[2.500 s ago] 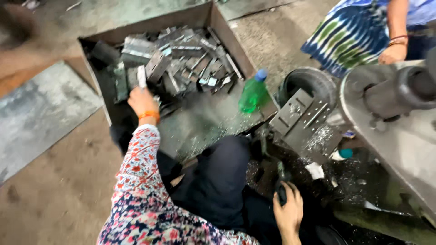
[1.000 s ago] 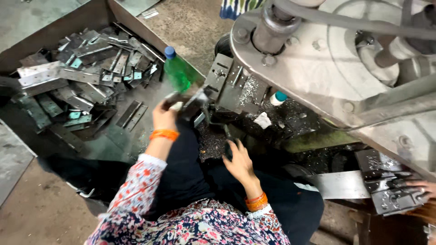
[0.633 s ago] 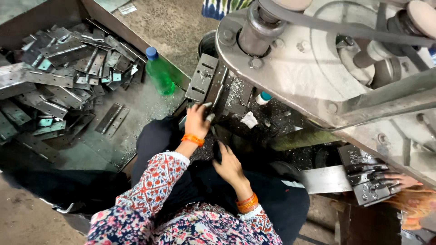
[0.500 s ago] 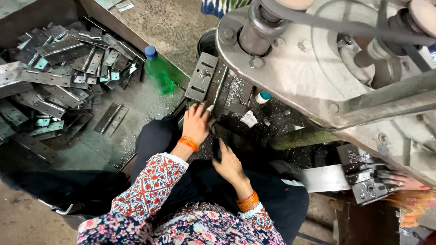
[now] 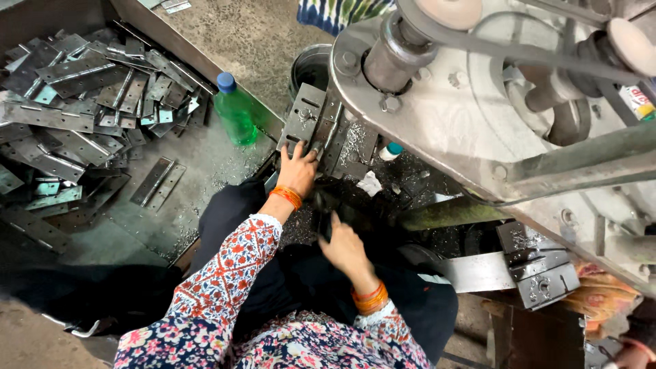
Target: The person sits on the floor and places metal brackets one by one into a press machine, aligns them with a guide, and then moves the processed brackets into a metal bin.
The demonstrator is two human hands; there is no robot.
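A big grey press machine (image 5: 478, 102) with a belt and pulleys fills the upper right of the view, and a wide metal tray (image 5: 225, 48) takes up the left, holding a loose heap of flat perforated metal plates (image 5: 75, 102). Two such plates (image 5: 158, 181) lie apart from the heap on the tray's bare floor, near a green plastic bottle (image 5: 236, 113) with a blue cap that stands upright by the tray wall. At the machine's bed a slotted metal plate (image 5: 307, 123) rests on the die block, surrounded by metal shavings. The left hand (image 5: 298, 171) reaches forward, fingers spread and pressed flat against the near edge of this plate, touching it rather than gripping it. The right hand (image 5: 345, 246) sits lower, over the person's dark lap, fingers curled around a dark handle (image 5: 326, 217); what it belongs to cannot be told. Both wrists wear orange bangles (image 5: 287, 197).
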